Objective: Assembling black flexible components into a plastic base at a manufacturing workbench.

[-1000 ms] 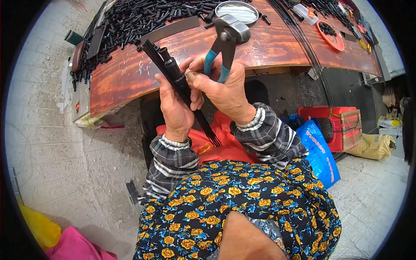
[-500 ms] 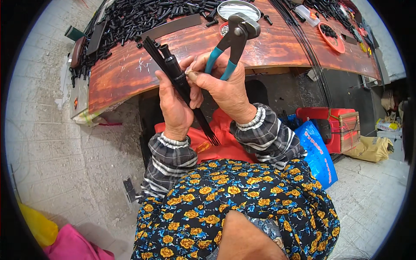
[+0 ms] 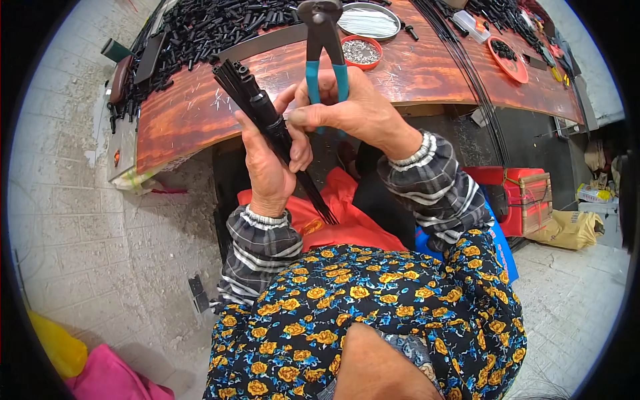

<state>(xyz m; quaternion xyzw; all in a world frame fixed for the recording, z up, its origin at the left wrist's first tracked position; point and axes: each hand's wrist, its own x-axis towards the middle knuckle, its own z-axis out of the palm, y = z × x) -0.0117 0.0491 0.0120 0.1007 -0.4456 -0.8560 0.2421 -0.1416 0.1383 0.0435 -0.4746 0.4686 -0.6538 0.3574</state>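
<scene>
My left hand (image 3: 267, 163) grips a bundle of thin black rods (image 3: 257, 107) that slants from upper left down to my lap. My right hand (image 3: 353, 110) holds pincers with teal handles (image 3: 323, 57), jaws pointing up and away from me, just right of the bundle's top. The thumb and fingers of my right hand touch the bundle near my left thumb. Both hands are raised in front of the edge of a reddish wooden table (image 3: 200, 113).
On the table lie a heap of small black parts (image 3: 200, 33), a round metal tray (image 3: 370, 20), a small red dish of metal bits (image 3: 360, 50) and a red dish (image 3: 507, 57) at the right. A red box (image 3: 527, 193) and blue bag (image 3: 500, 243) stand on the floor at the right.
Both hands have stayed close together with the bundle. The pincers have swung from a leftward tilt to nearly upright, jaws now higher over the table.
</scene>
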